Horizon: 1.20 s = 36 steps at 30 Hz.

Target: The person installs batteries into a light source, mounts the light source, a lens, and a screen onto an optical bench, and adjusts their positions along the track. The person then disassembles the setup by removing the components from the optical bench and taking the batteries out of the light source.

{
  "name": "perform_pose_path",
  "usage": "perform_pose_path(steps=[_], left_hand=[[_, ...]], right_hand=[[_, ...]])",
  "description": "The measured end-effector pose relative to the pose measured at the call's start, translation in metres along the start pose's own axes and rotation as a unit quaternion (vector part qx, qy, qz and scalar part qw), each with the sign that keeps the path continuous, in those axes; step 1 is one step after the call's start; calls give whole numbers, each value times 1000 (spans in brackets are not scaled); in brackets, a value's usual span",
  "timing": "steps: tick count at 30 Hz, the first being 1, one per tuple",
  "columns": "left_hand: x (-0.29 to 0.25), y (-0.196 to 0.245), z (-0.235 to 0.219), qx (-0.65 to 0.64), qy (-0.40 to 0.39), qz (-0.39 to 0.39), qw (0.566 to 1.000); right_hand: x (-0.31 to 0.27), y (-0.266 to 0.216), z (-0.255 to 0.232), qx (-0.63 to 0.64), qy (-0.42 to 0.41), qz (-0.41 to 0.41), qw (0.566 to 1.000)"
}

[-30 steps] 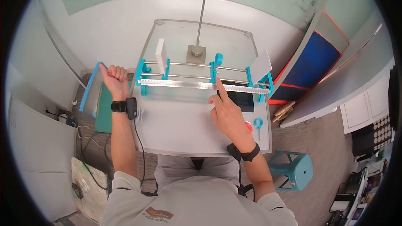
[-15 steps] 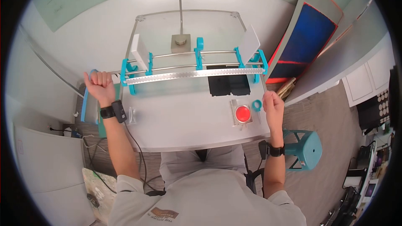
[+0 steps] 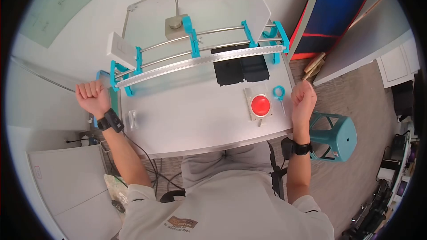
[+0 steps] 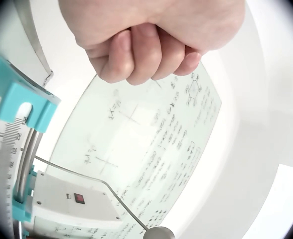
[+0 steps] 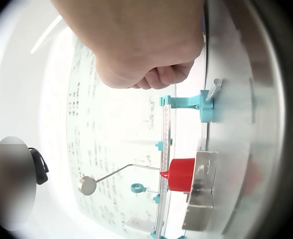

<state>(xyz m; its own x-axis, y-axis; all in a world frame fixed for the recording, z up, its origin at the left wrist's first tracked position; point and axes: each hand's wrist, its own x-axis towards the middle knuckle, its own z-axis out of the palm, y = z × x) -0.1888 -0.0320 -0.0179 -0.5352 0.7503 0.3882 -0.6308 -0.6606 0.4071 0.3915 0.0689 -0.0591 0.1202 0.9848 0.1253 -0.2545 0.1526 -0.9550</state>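
Note:
My left hand (image 3: 94, 99) is curled into a fist with nothing in it, beyond the table's left edge; its bent fingers show in the left wrist view. My right hand (image 3: 304, 102), also a fist and empty, is at the table's right edge, beside a small blue ring on a stem (image 3: 279, 92). A rail frame with blue supports (image 3: 194, 44) and a long ruler (image 3: 173, 66) stands across the table. It carries a white box (image 3: 121, 50) at the left, a blue ring holder near the middle and a white panel (image 3: 258, 15) at the right. Neither hand touches it.
On the white table (image 3: 191, 120) lie black sheets (image 3: 229, 72), a red round object (image 3: 260, 105) on a clear base and a small clear item (image 3: 132, 119). A lamp base (image 3: 176, 26) stands behind the rails. A blue-green stool (image 3: 338, 138) is at the right.
My right hand has drawn back from the rails to the table's right edge, and its pointing finger has curled in. My left hand remains a fist. The head view has tilted down and turned.

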Motion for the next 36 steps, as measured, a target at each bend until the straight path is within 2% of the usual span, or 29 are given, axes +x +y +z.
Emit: perform_pose_path(steps=[4, 6, 7, 8, 9, 12, 17, 36], left_hand=[[-1, -1, 2, 17, 3, 0, 1000], [-1, -3, 0, 16, -1, -2, 1000], [-1, -3, -1, 15, 0, -8, 1000], [-2, -6, 5, 35, 31, 7, 999], [-2, -7, 6, 40, 22, 12, 999], [-3, -11, 6, 12, 31, 0, 999], [-4, -17, 10, -3, 34, 1, 999], [-9, -26, 12, 38, 50, -17, 998]], right_hand=[[-6, 9, -2, -84, 8, -35, 996], [-9, 13, -1, -271, -19, -144, 952], [-10, 12, 1, -260, -18, -149, 954], [-11, 8, 5, -290, -16, -171, 942], [-12, 6, 7, -320, -15, -192, 928], [-13, 5, 11, -298, 2, -187, 936], [-12, 9, 7, -299, -14, -209, 931], [-9, 18, 7, -315, -22, -228, 921]])
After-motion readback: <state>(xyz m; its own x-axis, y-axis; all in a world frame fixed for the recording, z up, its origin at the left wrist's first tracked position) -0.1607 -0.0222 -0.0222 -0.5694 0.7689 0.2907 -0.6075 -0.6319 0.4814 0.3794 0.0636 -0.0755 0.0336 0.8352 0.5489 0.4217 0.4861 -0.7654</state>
